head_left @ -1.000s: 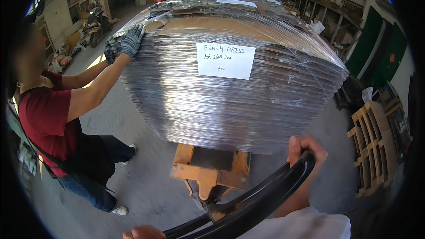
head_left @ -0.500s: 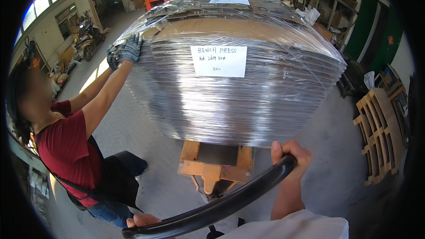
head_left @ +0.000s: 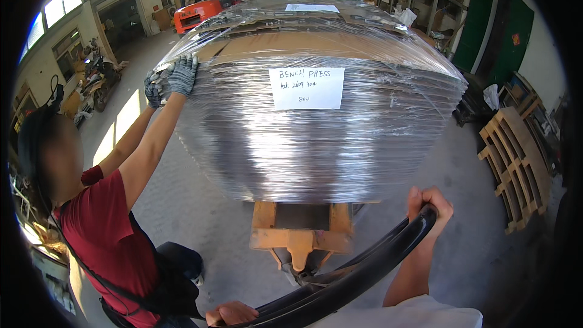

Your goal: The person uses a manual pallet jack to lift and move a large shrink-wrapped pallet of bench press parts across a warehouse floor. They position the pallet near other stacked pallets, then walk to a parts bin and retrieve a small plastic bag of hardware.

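Hauling a loaded pallet truck [head_left: 300, 240] across a workshop floor [head_left: 182, 200], to judge by the grip and the stance. Holding the black loop handle [head_left: 358, 273] at both ends: right hand [head_left: 430, 201] up at the far, high end with fingers curled tight over the bar, left hand [head_left: 231, 314] low at the near end by the bottom edge of the view, fingers closed around it too, though only partly in view. Tilted well over, that handle, running up from lower left to upper right.

Sitting on the orange truck just ahead, filling the middle of the view: a tall stack [head_left: 316, 133] of flat cardboard bound in clear film, with a white paper label [head_left: 306, 88] on the near face. Steadied at its upper left corner by a co-worker [head_left: 103, 237] in a red shirt, both gloved hands [head_left: 173, 79] pressed flat against the film, arms stretched up.

Off to the right, empty wooden pallets [head_left: 516, 164] leaning well apart from the load; far behind, an orange forklift [head_left: 197, 13].

Calls next for a slow, even pull on the handle, with both grips firm and the bar levelled. Calls also for watching the top-heavy stack for lean, and for leaving room for the co-worker's feet close beside the truck.
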The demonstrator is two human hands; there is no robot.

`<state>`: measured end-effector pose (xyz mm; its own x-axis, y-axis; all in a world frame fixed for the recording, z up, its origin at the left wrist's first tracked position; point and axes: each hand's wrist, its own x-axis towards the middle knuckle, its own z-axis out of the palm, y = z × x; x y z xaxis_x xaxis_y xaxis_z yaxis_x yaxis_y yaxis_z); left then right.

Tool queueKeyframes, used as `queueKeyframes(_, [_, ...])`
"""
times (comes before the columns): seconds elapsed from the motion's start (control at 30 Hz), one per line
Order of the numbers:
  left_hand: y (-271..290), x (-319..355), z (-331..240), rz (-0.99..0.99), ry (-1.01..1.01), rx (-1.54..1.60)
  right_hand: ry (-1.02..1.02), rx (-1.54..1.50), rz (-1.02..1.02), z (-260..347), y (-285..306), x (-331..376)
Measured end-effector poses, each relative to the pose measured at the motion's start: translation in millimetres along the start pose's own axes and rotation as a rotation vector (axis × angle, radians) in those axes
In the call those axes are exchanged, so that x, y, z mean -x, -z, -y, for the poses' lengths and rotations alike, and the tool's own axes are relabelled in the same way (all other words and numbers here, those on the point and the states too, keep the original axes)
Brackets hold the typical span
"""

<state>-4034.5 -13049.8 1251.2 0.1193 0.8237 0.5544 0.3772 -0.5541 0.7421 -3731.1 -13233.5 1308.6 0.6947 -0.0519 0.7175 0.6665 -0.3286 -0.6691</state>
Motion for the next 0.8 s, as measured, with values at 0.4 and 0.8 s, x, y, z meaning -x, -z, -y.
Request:
queueKeyframes(0.4, [0.5,-76.7,72.9,0.249,0.560,0.653,0.116,0.277,-0.112,66.9,-17.2,36.9])
queueKeyframes(0.8, [-54.6,-122.9,174.2,0.352,0.487,1.836,0.089,0.391,-0.104,77.5,-29.7,66.9])
